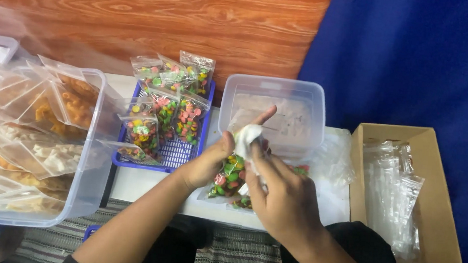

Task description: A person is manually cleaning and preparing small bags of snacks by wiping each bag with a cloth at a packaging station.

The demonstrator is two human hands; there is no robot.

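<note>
Both hands grasp one small clear plastic bag of colourful round candies [228,177] over the white counter [143,185]: left hand [208,163] pinches its left edge, right hand [282,196] closes around its top, near the empty clear plastic box [306,98].

A blue basket [177,153] is sitting on the table [143,185], holding packets of coloured sweets [163,110]. Left of the basket, a clear tub [82,191] is holding bags of pale and orange snacks [47,113]. Right of the basket, a clear box [276,95] is standing. Farther right, a cardboard box [436,225] is holding empty clear bags [391,189].
</note>
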